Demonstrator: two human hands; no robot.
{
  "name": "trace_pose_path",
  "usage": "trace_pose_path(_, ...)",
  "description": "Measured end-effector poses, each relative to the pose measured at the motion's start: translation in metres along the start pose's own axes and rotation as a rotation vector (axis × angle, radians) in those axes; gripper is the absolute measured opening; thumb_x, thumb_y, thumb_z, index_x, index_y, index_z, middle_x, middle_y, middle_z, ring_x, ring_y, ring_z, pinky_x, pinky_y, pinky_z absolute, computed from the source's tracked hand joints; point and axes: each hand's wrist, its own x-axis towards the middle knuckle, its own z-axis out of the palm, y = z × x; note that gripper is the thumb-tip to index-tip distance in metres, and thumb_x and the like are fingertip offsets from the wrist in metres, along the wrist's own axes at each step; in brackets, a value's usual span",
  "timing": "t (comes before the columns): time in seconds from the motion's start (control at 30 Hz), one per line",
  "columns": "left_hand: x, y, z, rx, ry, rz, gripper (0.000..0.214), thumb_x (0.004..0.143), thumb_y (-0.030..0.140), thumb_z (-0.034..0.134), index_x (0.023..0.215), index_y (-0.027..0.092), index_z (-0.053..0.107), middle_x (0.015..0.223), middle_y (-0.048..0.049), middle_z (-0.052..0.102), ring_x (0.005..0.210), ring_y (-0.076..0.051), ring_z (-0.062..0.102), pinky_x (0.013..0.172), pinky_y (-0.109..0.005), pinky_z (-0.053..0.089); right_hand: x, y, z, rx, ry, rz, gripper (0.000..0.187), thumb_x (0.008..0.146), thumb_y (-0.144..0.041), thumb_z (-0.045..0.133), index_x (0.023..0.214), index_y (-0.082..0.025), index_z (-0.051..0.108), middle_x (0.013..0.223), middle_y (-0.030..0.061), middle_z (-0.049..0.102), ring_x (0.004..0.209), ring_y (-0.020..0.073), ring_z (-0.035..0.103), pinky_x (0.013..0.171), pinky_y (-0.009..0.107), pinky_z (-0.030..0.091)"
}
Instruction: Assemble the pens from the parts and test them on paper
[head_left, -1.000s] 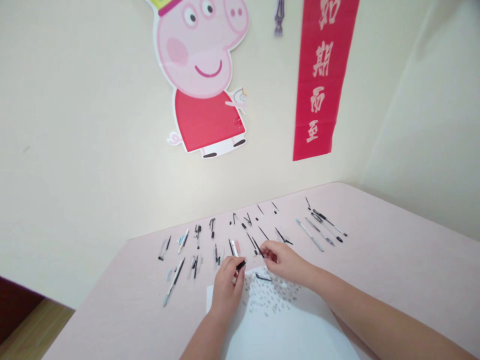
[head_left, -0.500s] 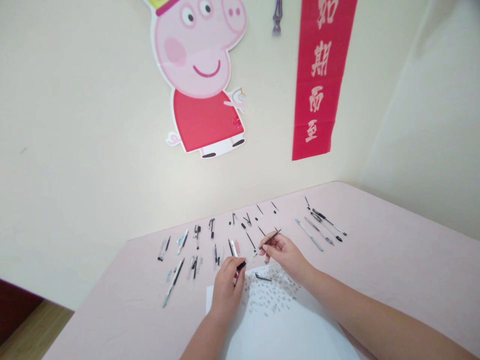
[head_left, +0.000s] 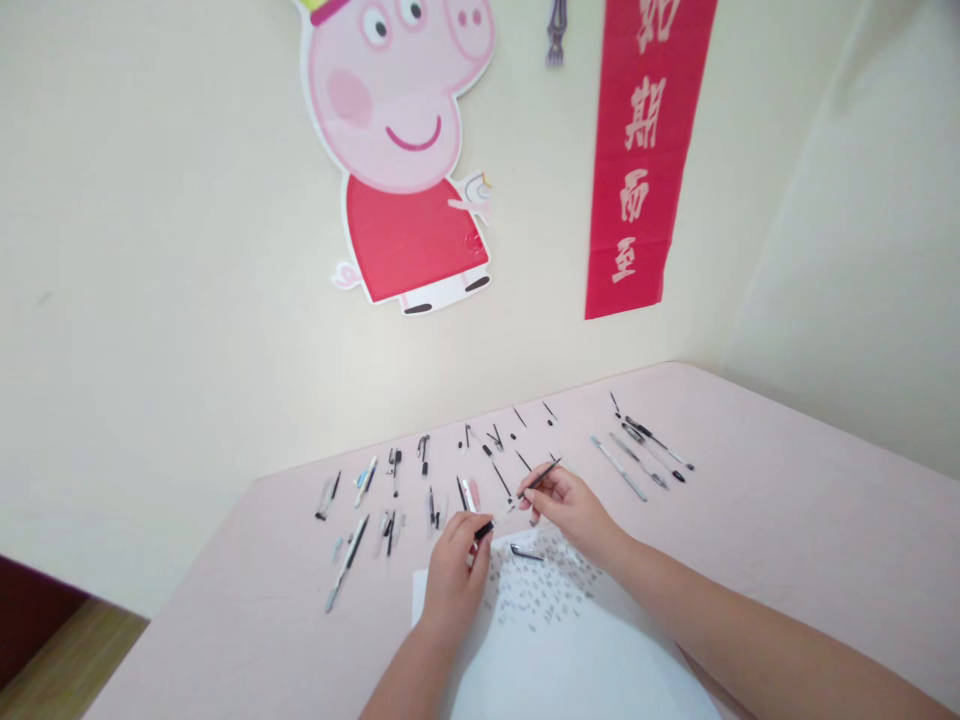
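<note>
My left hand [head_left: 453, 568] is closed around a short black pen part [head_left: 484, 530], over the upper left edge of the white paper [head_left: 577, 670]. Pinched in my right hand [head_left: 576, 508] is a slim dark pen refill [head_left: 543, 475], its dark end tilted up to the right. A pale, clear length runs from the refill down toward the black part; whether the two touch, I cannot tell. Below my hands, a black pen cap [head_left: 526, 553] lies on the paper among many small dark marks.
Disassembled pens lie in rows on the pink tablecloth [head_left: 247, 600], including a long pen [head_left: 347, 565] at left. Several pens, one with a light-blue end [head_left: 618, 469], lie at right. Behind the table, the wall [head_left: 225, 330] bears a cartoon pig cutout [head_left: 412, 240] and a red banner [head_left: 630, 220].
The black part in my left hand has tilted slightly, and the clear length now shows in line between it and the refill. My right hand has hardly moved.
</note>
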Motion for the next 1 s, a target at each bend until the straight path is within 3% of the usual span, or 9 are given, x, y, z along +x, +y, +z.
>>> trace_pose_path(0.47,0.000,0.002,0.000,-0.024,-0.017,0.008,0.019,0.085,0.019,0.045,0.100,0.019,0.058,0.089,-0.0067,0.059,0.074,-0.016,0.058,0.065,-0.029,0.049,-0.003,0.011,-0.001,-0.216,-0.135,-0.016,0.023,0.074,-0.036,0.059,0.075,-0.016,0.069,0.091,0.0069,0.065,0.070,0.0124,0.057,0.055,0.023,0.046)
trace_pose_path(0.77,0.001,0.005,-0.001,-0.037,-0.037,0.030,0.019,0.085,0.018,0.045,0.099,0.019,0.058,0.088,-0.0065,0.060,0.076,-0.016,0.057,0.065,-0.028,0.049,-0.006,0.011,0.003,-0.274,-0.203,0.000,0.024,0.075,-0.034,0.057,0.071,-0.014,0.070,0.091,0.0071,0.066,0.070,0.0129,0.057,0.061,0.026,0.047)
trace_pose_path(1.0,0.001,0.001,-0.001,-0.046,-0.012,0.000,0.020,0.085,0.020,0.045,0.099,0.019,0.059,0.089,-0.0071,0.061,0.078,-0.017,0.059,0.064,-0.029,0.050,-0.004,0.013,0.000,-0.406,-0.212,-0.012,0.027,0.077,-0.031,0.057,0.096,-0.016,0.069,0.082,0.0051,0.064,0.071,0.0134,0.057,0.065,0.027,0.047)
